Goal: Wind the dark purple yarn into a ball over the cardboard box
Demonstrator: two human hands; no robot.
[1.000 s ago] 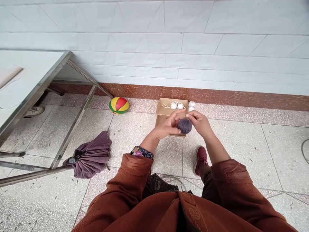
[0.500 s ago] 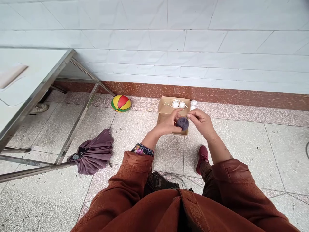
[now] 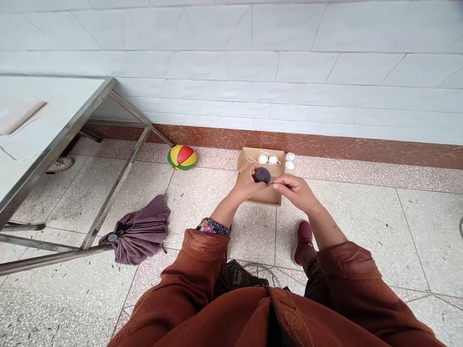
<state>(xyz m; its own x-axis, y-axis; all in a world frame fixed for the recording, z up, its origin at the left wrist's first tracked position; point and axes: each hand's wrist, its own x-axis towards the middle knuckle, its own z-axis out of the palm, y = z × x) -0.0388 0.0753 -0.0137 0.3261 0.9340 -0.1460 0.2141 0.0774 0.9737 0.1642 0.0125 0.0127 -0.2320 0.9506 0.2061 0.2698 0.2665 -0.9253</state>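
Now | left hand (image 3: 246, 184): grip curled round dark yarn ball (image 3: 262, 175) | right hand (image 3: 298, 193): grip pinching its strand (image 3: 270, 183) | box (image 3: 268, 196) below

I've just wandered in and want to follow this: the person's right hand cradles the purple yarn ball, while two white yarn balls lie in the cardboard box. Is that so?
Not the right hand: the head view shows the left hand cradling the purple yarn ball. The two white yarn balls do lie in the cardboard box.

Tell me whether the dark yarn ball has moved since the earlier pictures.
Yes, the dark yarn ball has moved left and upward in view, judged against the cardboard box.
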